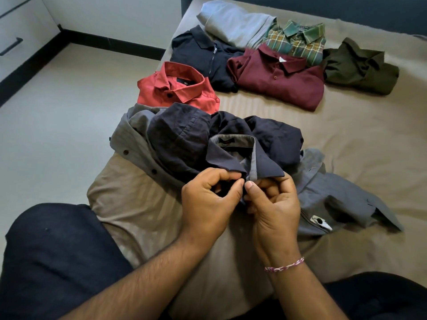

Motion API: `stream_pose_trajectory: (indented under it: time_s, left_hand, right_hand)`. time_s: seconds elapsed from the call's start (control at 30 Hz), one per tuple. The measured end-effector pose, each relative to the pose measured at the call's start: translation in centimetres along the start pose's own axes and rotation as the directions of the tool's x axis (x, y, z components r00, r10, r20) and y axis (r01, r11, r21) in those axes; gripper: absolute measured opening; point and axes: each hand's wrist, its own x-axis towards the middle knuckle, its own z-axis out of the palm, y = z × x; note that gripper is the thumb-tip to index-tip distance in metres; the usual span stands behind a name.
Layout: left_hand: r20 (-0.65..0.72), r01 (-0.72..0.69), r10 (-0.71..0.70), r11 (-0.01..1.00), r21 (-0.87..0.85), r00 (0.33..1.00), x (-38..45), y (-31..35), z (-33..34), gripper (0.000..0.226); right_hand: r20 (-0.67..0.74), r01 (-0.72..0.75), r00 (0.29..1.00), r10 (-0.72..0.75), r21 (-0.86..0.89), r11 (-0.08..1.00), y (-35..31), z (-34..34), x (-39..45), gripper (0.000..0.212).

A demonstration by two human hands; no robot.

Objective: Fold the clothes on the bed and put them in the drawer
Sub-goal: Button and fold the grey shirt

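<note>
A crumpled dark navy shirt (272, 135) with a grey inner collar lies on the bed in front of me. My left hand (208, 199) pinches its front edge just below the collar. My right hand (275, 204) pinches the opposite edge, thumb against the left hand's thumb. A grey shirt (335, 195) lies unfolded under and beside the navy one. Folded garments lie further back: a coral shirt (182, 88), a black zip polo (203, 51), a maroon polo (279, 77), a green plaid shirt (298, 40), an olive shirt (360, 65) and a light grey garment (233, 21).
The bed (346, 135) has a beige striped sheet. The bed's left edge drops to a pale floor (69, 107). A white drawer unit with a black handle (11, 46) stands at the far left. My dark-trousered knees (57, 262) frame the bottom.
</note>
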Motion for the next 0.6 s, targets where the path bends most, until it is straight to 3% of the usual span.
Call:
stream_pose_trajectory:
  time_s: [0.23, 0.43, 0.6]
  left_hand:
    - [0.039, 0.192, -0.189, 0.973, -0.127, 0.981, 0.2, 0.4, 0.2, 0.023]
    - [0.084, 0.283, -0.272, 0.939, -0.197, 0.959, 0.6, 0.2, 0.2, 0.014]
    - [0.132, 0.421, -0.401, 0.843, -0.334, 0.907, 0.5, -0.2, 0.1, 0.009]
  right_hand:
    - [-0.018, 0.145, 0.989, -0.149, -0.135, 0.980, 0.5, 0.0, -0.1, 0.042]
    - [-0.031, 0.196, 0.979, -0.202, -0.141, 0.970, 0.2, 0.4, -0.4, 0.050]
    - [0.099, 0.385, 0.923, -0.373, -0.304, 0.872, 0.2, 0.3, -1.2, 0.062]
